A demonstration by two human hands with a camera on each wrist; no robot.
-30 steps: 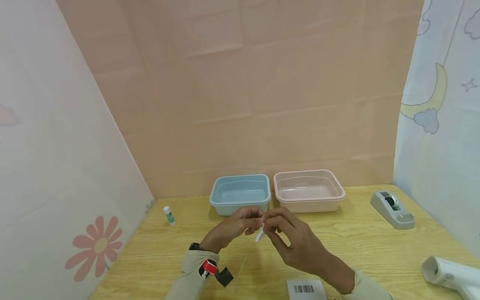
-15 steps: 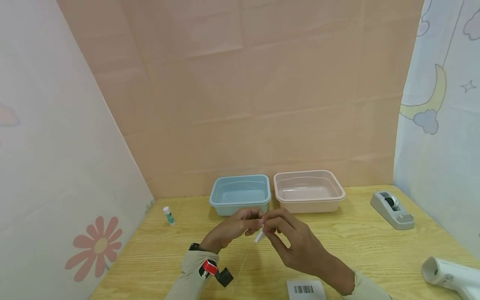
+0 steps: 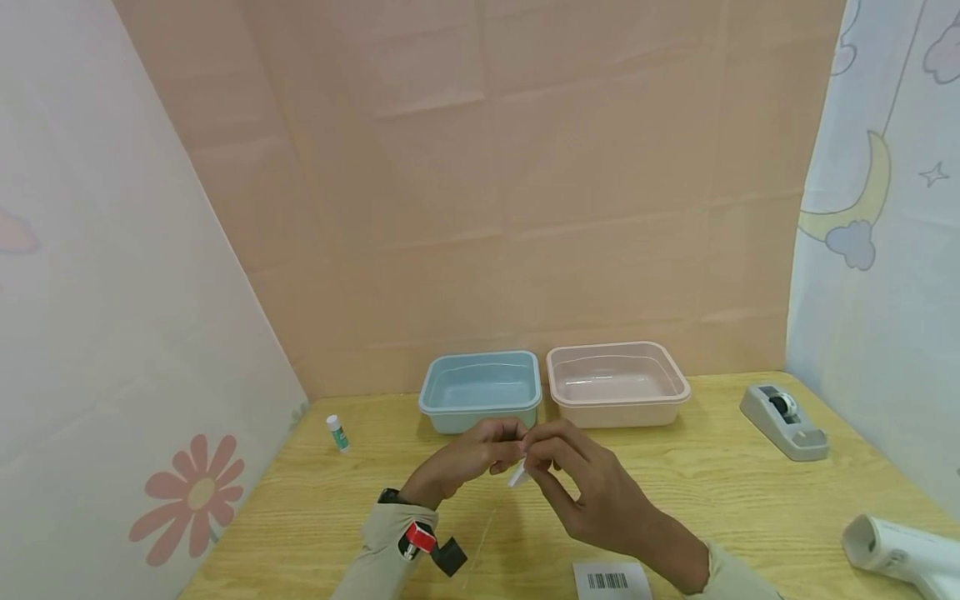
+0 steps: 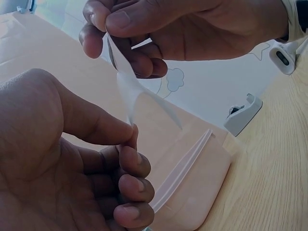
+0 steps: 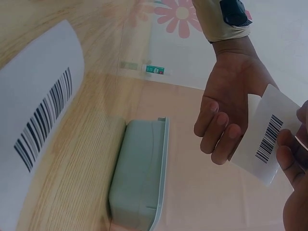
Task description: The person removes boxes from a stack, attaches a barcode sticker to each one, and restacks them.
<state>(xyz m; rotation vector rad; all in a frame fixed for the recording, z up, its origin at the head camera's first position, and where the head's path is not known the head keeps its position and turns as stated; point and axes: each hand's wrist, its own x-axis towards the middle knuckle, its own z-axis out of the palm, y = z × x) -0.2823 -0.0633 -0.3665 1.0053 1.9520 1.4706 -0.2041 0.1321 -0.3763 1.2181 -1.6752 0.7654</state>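
Observation:
Both hands meet in front of the tubs, above the table. Between them is a white barcode label [image 5: 267, 137], its printed face showing in the right wrist view. My left hand [image 3: 465, 454] pinches one end between thumb and index finger, the other fingers curled. My right hand [image 3: 600, 492] pinches the other end with thumb and fingertips. In the left wrist view the white paper [image 4: 154, 103] bends and seems to part into two flaps; whether these are separate layers I cannot tell. A second barcode paper [image 3: 611, 581] lies on the table near my right forearm.
A blue tub [image 3: 480, 383] and a pink tub [image 3: 618, 383] stand side by side at the back. A glue stick [image 3: 337, 433] is at left. A grey tape dispenser [image 3: 785, 422] sits at right, with a white handheld device [image 3: 900, 546] nearer the front edge.
Both hands keep almost the same place, still pinching the label. The white strip showing below the fingers has shifted very slightly left. Nothing on the table has moved.

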